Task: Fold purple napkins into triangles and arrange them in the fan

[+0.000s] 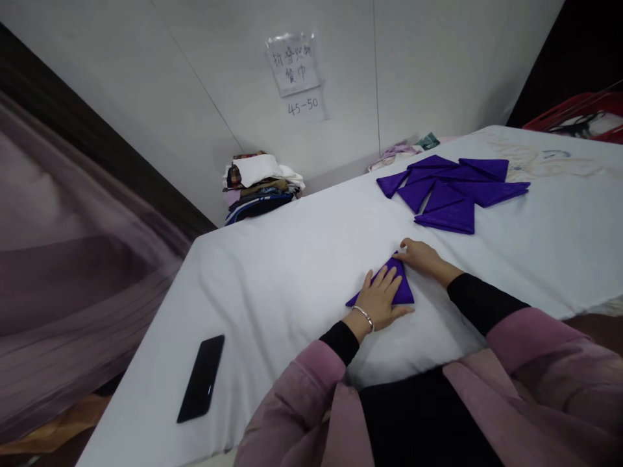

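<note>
A purple cloth napkin [405,290], folded into a triangle, lies on the white-covered table [292,285] in front of me. My left hand [379,303] rests flat on it with the fingers spread, covering much of its middle. At the napkin's far corner, the thumb and a finger of my right hand [419,255] pinch the cloth. Farther back on the right is a loose pile of folded purple napkins [452,188], overlapping one another and apart from my hands.
A black phone [202,379] lies near the table's left side. Stacked folded clothes [263,188] stand beyond the far edge, by the wall with a handwritten sign [294,68]. A red basket [559,115] is at far right, and a sheer curtain [82,279] hangs on the left.
</note>
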A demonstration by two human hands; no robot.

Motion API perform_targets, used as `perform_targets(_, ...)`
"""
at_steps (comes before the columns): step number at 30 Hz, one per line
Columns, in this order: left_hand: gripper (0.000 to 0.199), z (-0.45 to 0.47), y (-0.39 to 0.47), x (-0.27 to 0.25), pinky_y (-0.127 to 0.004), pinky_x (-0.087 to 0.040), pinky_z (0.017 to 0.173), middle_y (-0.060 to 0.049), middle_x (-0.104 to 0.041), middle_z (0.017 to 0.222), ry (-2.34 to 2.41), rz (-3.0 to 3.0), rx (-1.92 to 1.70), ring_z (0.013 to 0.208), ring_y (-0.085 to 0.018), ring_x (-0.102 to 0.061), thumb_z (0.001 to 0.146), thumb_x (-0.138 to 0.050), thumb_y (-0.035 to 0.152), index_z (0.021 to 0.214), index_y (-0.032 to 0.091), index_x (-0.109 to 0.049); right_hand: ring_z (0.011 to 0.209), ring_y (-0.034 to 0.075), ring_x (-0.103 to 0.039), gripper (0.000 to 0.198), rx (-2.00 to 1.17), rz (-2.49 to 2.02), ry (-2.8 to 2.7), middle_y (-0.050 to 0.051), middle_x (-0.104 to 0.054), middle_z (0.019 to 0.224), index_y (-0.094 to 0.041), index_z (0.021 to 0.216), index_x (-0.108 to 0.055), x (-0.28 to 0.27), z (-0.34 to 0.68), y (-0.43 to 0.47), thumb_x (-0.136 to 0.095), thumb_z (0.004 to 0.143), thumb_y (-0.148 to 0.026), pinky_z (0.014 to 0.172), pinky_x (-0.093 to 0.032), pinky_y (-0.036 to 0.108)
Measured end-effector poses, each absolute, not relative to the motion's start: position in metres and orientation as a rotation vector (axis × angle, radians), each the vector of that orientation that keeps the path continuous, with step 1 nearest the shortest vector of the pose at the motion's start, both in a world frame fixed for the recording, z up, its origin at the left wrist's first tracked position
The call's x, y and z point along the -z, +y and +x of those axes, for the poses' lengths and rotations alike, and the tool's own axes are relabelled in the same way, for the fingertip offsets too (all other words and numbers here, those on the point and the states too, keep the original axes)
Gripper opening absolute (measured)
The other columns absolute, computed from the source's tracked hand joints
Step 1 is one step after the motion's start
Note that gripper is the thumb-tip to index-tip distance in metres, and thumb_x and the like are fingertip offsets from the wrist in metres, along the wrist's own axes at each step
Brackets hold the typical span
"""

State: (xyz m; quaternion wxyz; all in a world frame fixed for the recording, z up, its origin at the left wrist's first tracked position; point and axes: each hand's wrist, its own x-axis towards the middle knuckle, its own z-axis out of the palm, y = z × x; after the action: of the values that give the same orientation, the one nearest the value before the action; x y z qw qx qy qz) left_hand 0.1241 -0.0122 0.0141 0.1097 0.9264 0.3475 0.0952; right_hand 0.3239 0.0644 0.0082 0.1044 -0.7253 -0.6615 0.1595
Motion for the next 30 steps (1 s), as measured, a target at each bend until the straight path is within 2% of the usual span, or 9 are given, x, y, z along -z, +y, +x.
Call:
perform_targets(2, 0.076, 0.127, -0.012, -0.006, -0.051, -0.012, 0.112, -0.011, -0.03, 0.147, 1.003, 2.734, -0.211, 0.138, -0.027, -0.017, 0.081, -0.036, 0.066, 0.139, 0.018, -0.031, 0.087, 0.027, -0.061, 0.047, -0.484, -2.184, -1.954, 0.013, -0.066, 0.096, -0.017, 0.103, -0.057, -0.011, 0.33, 0.071, -0.057, 0.075, -0.055, 0.064, -0.041, 0.031)
perform_targets(5, 0.077, 0.126, -0.013, 0.001, -0.05, -0.011, 0.112, -0.011, -0.028, 0.148, 1.014, 2.74, -0.198, 0.138, -0.027, -0.016, 0.081, -0.032, 0.068, 0.139, 0.018, -0.031, 0.086, 0.028, -0.061, 0.045, -0.483, -2.202, -1.922, 0.013, -0.067, 0.094, -0.017, 0.099, -0.059, -0.012, 0.334, 0.073, -0.056, 0.075, -0.055, 0.066, -0.044, 0.034)
perform_targets(8, 0.076, 0.124, -0.014, -0.001, -0.051, -0.011, 0.112, -0.01, -0.028, 0.148, 1.025, 2.737, -0.195, 0.138, -0.027, -0.017, 0.081, -0.033, 0.068, 0.139, 0.02, -0.031, 0.1, 0.029, -0.058, 0.039, -0.335, -2.011, -1.871, 0.014, -0.065, 0.105, -0.016, 0.109, -0.058, -0.01, 0.324, 0.059, -0.049, 0.084, -0.044, 0.08, -0.044, 0.039)
perform_targets(12, 0.074, 0.126, -0.015, -0.005, -0.052, -0.009, 0.112, -0.009, -0.032, 0.146, 1.018, 2.741, -0.204, 0.137, -0.029, -0.017, 0.081, -0.039, 0.065, 0.141, 0.022, -0.028, 0.132, 0.029, -0.03, 0.053, -0.309, -1.404, -2.119, 0.014, -0.042, 0.139, -0.018, 0.133, -0.043, -0.006, 0.293, 0.015, -0.043, 0.088, -0.046, 0.105, -0.025, 0.049)
perform_targets(15, 0.066, 0.128, -0.016, -0.005, -0.054, -0.007, 0.112, -0.006, -0.033, 0.146, 1.005, 2.741, -0.207, 0.137, -0.032, -0.016, 0.082, -0.045, 0.058, 0.139, 0.026, -0.034, 0.138, 0.027, -0.015, 0.067, -0.588, -1.111, -2.375, 0.01, -0.023, 0.15, -0.022, 0.144, -0.026, -0.009, 0.272, -0.007, -0.041, 0.087, -0.055, 0.11, -0.015, 0.049)
perform_targets(17, 0.06, 0.128, -0.016, -0.003, -0.055, -0.006, 0.111, -0.005, -0.036, 0.144, 1.008, 2.725, -0.208, 0.137, -0.034, -0.016, 0.083, -0.044, 0.056, 0.135, 0.027, -0.041, 0.138, 0.026, -0.011, 0.071, -0.724, -1.048, -2.466, 0.009, -0.018, 0.151, -0.021, 0.146, -0.019, -0.013, 0.266, -0.008, -0.038, 0.087, -0.058, 0.111, -0.011, 0.047)
perform_targets(23, 0.077, 0.125, -0.015, -0.005, -0.055, -0.007, 0.112, -0.009, -0.041, 0.141, 1.002, 2.682, -0.252, 0.135, -0.031, -0.021, 0.08, -0.038, 0.068, 0.14, 0.021, -0.031, 0.139, 0.022, -0.007, 0.066, -0.835, -1.035, -2.558, 0.006, -0.014, 0.152, -0.022, 0.146, -0.015, -0.01, 0.286, 0.027, -0.03, 0.091, -0.055, 0.112, -0.005, 0.046)
perform_targets(26, 0.078, 0.124, -0.016, -0.006, -0.053, -0.009, 0.112, -0.011, -0.039, 0.142, 1.003, 2.681, -0.219, 0.135, -0.029, -0.023, 0.08, -0.033, 0.069, 0.14, 0.019, -0.029, 0.139, 0.022, -0.01, 0.064, -0.721, -1.055, -2.596, 0.007, -0.017, 0.151, -0.023, 0.145, -0.019, -0.001, 0.302, 0.048, -0.032, 0.091, -0.054, 0.112, -0.006, 0.047)
perform_targets(30, 0.082, 0.123, -0.017, -0.005, -0.052, -0.009, 0.112, -0.011, -0.031, 0.147, 1.013, 2.704, -0.194, 0.138, -0.028, -0.015, 0.08, -0.028, 0.071, 0.141, 0.016, -0.027, 0.138, 0.024, -0.015, 0.061, -0.539, -1.115, -2.605, 0.007, -0.024, 0.149, -0.026, 0.144, -0.024, 0.012, 0.315, 0.071, -0.033, 0.091, -0.054, 0.111, -0.009, 0.048)
